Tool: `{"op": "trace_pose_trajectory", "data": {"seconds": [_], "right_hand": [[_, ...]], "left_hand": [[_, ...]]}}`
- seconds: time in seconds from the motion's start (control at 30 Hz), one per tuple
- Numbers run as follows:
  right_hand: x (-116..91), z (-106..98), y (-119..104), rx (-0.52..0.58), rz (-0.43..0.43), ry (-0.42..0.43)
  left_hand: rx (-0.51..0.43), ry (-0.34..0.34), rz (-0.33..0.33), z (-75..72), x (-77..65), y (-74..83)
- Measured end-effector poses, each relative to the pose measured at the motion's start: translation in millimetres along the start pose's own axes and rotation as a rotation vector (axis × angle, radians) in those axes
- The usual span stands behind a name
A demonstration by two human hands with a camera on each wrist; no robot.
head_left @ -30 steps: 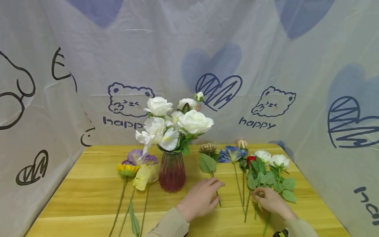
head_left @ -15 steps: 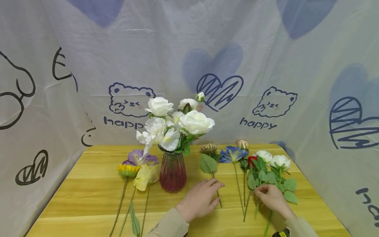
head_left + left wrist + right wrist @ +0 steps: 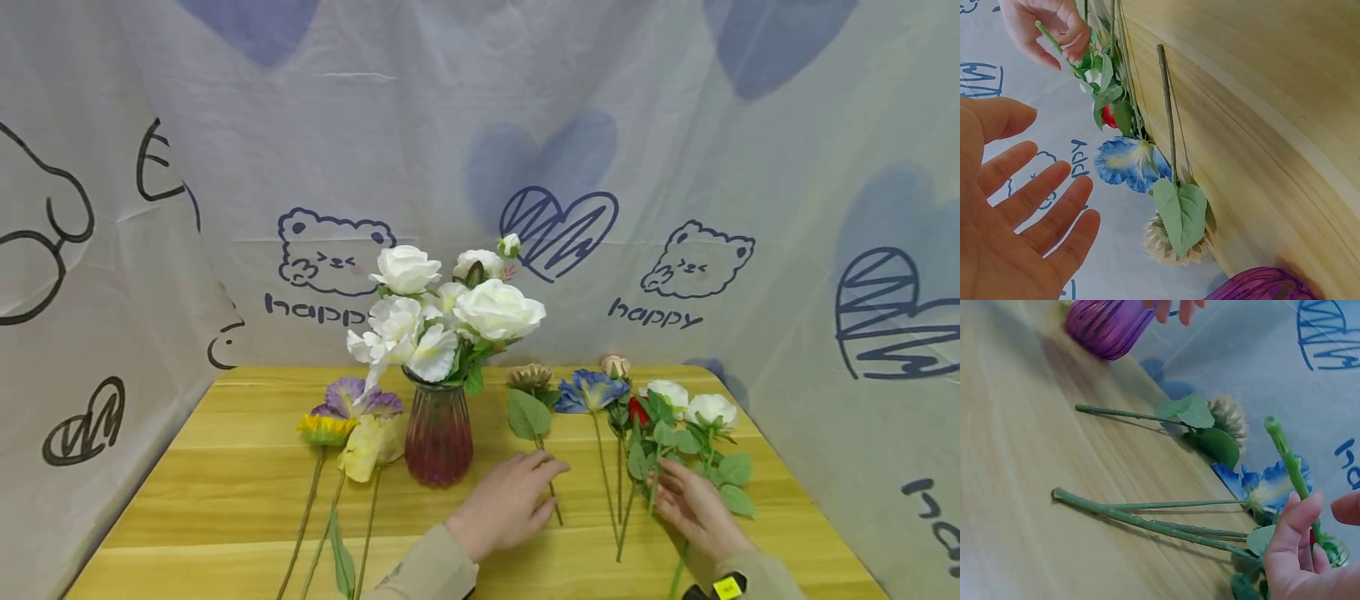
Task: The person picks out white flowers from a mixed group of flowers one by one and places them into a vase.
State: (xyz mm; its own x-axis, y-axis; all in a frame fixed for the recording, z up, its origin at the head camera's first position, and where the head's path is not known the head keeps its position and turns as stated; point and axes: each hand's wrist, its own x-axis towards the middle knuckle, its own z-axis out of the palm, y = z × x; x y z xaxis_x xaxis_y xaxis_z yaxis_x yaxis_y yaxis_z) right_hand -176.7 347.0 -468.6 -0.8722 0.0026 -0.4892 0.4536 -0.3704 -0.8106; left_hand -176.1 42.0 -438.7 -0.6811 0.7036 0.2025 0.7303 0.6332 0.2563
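Observation:
My right hand (image 3: 699, 515) holds the light green stem (image 3: 1290, 456) of a flower, apparently the nearer-left white rose (image 3: 667, 395). The cut end points up past the fingers in the right wrist view. Under that hand lie a second white rose (image 3: 711, 412) with leaves and a red rose (image 3: 637, 410). My left hand (image 3: 512, 503) hovers with loose fingers above the stem of a beige flower (image 3: 529, 377); the left wrist view shows its palm with nothing in it. Left of it stands a ribbed purple glass vase (image 3: 438, 437) with several white flowers (image 3: 495, 308).
Left of the vase lie a purple flower (image 3: 352, 398), a yellow-orange flower (image 3: 326, 431) and a pale yellow flower (image 3: 367, 448). Between the hands are a blue flower (image 3: 590, 390) and a peach rosebud (image 3: 615, 365). A printed curtain (image 3: 420, 150) surrounds the wooden table (image 3: 217, 500).
My right hand has turned over slightly and raised the stem's lower end off the table, so it now stands between the fingers. My left hand keeps its place.

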Motion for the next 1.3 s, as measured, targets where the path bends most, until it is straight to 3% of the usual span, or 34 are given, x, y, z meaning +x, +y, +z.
{"op": "trace_pose_trajectory", "data": {"seconds": [0.13, 0.3, 0.43, 0.63, 0.9, 1.1, 1.17, 1.3], "right_hand": [[7, -3, -2, 0.181, 0.045, -0.047], [13, -5, -6, 0.329, 0.09, -0.106], [14, -6, -8, 0.33, 0.049, -0.128], [17, -5, -8, 0.228, -0.041, -0.141], [18, -2, -9, 0.161, -0.021, -0.077], [16, 4, -7, 0.058, -0.079, -0.023], [15, 8, -7, 0.013, -0.105, 0.002], [11, 18, -8, -0.076, -0.169, 0.042]], "left_hand": [[0.012, 0.003, 0.003, -1.1, -0.4, 0.0], [-0.001, 0.004, 0.003, -3.4, -2.1, -0.8], [-0.02, 0.006, -0.001, -3.6, -3.7, -2.5], [-0.035, 0.015, -0.022, -3.2, -6.9, -5.3], [-0.002, 0.101, -0.058, -4.6, -15.0, -10.9], [-0.011, 0.226, -0.077, -6.1, -22.5, -17.9], [0.004, 0.301, -0.086, -6.1, -25.6, -20.9], [0.043, 0.517, -0.129, -5.3, -32.8, -27.5]]}}
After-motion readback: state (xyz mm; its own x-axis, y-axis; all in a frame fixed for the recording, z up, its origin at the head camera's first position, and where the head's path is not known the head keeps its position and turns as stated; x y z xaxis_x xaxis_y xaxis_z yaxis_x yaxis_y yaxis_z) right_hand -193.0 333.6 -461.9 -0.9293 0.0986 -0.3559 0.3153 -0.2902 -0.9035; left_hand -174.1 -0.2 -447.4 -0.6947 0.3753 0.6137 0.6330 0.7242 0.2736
